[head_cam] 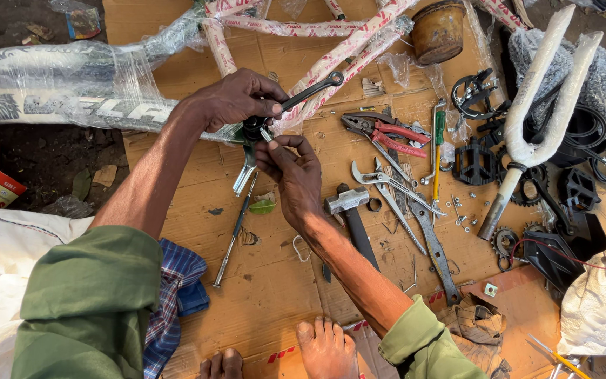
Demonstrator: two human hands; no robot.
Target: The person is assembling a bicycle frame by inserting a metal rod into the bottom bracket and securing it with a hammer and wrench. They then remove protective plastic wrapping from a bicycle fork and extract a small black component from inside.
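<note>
My left hand [236,98] grips a black crank arm [311,90] at its hub, where it meets the bottom bracket of a plastic-wrapped bicycle frame [71,88]. The crank points up and to the right. My right hand [290,168] is just below it, with fingertips pinching a small metal pin [266,135] at the hub. Both hands are over a sheet of cardboard [275,281].
Red-handled pliers [387,132], several wrenches [401,196], a hammer [351,214], a long screwdriver [234,235] and a green-handled screwdriver [438,151] lie on the cardboard. A white fork [538,105], black pedals [475,165], sprockets and a rusty tin [438,29] are to the right. My bare foot [327,347] rests below.
</note>
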